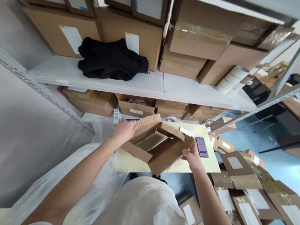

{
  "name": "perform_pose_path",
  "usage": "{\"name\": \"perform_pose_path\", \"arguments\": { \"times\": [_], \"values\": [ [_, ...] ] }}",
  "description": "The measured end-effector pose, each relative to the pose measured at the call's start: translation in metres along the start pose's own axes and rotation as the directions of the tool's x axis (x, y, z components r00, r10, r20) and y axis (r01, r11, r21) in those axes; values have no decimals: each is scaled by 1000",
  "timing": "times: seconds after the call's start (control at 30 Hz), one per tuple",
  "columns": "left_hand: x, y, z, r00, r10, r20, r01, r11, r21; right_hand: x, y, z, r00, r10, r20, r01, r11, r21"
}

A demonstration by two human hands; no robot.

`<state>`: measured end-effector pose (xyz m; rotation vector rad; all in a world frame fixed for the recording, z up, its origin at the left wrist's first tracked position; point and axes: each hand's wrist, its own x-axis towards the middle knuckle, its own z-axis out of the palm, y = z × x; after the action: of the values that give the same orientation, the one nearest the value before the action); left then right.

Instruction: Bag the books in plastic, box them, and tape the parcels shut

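Observation:
An open cardboard box (166,156), its flaps spread, is held tilted over a pale yellow tabletop (208,163). My left hand (123,132) is closed on the flap at the box's left edge. At the right edge, my right hand (193,155) grips the cardboard with bent fingers. Something small, orange-red and blue, shows by the right fingers; I cannot make out what it is. Inside, the box appears to hold nothing, though its near corner is partly hidden by a flap. A phone (201,147) with a lit screen lies just right of my right hand.
A grey metal shelf (142,85) crosses in front, bearing cartons (198,43), a black garment (112,60) and tape rolls (233,79). Open boxes (137,108) stand beneath it. Labelled parcels (239,169) are heaped on the floor at right. Clear plastic sheeting (82,169) hangs at left.

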<state>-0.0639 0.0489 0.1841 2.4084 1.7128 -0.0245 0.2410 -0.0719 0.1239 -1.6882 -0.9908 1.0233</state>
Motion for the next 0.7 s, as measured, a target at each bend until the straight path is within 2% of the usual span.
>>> {"name": "perform_pose_path", "arguments": {
  "times": [0.07,0.1,0.17,0.2,0.27,0.33,0.4,0.47,0.5,0.57,0.6,0.67,0.7],
  "values": [
    [7,2,-1,998,59,-6,-59,998,-10,1,-7,-17,998,-56,-24,50,974,-223],
    [12,4,-1,995,96,3,-95,995,-8,4,-12,-26,996,-90,-20,76,927,-368],
    [22,9,-2,986,161,33,-160,987,-13,12,-26,-41,995,-99,20,90,777,-623],
    [27,12,-2,981,187,41,-186,982,-27,17,-33,-46,995,-75,60,95,711,-696],
    [33,21,-4,972,233,11,-232,971,-61,25,-44,-51,978,-3,207,159,651,-742],
    [30,30,-7,971,207,-119,-216,974,-70,31,-50,-47,937,73,343,230,611,-757],
    [15,40,-9,957,46,-285,-69,995,-71,33,-50,-39,917,143,373,257,505,-824],
    [-11,50,-6,897,-207,-392,165,977,-137,33,-45,-31,924,191,332,248,360,-899],
    [-27,56,-2,854,-333,-399,274,941,-198,33,-43,-28,927,204,314,245,304,-921],
    [-57,68,14,774,-537,-335,428,834,-348,33,-37,-24,928,219,301,244,251,-937],
    [-70,73,25,750,-606,-266,476,773,-420,33,-35,-22,927,221,304,248,248,-937],
    [-86,80,50,723,-682,-108,534,651,-539,31,-30,-21,917,219,335,272,272,-923],
    [-89,82,62,726,-687,-33,539,598,-593,30,-27,-20,909,216,357,290,290,-912]
  ]
}}
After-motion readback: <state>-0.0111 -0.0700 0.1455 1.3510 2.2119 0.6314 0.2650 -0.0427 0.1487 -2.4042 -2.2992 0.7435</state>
